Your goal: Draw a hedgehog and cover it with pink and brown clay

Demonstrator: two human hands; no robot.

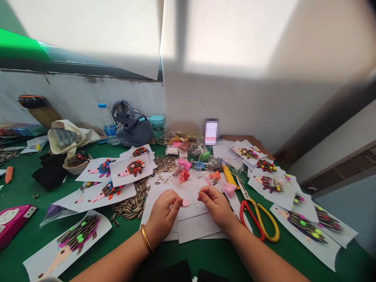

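Observation:
A white sheet with a pencil outline (192, 197) lies in front of me, a pink patch (186, 203) at the outline's left end. My left hand (165, 213), with a gold bangle on the wrist, is closed at the sheet's left side, thumb against curled fingers. At the right side my right hand (216, 205) is also closed, thumb and index finger pinched together near the outline. Whatever either hand holds is hidden or too small to name. Pink clay (229, 189) sits just beyond my right hand.
Scissors (258, 215) lie at right. Sunflower seeds (132, 203) are heaped at left. Hedgehog pictures (79, 239) spread along both sides. Bagged clay (184, 176), a phone (210, 132), a blue-grey bag (133, 127) and a water bottle (107, 124) stand or lie toward the wall.

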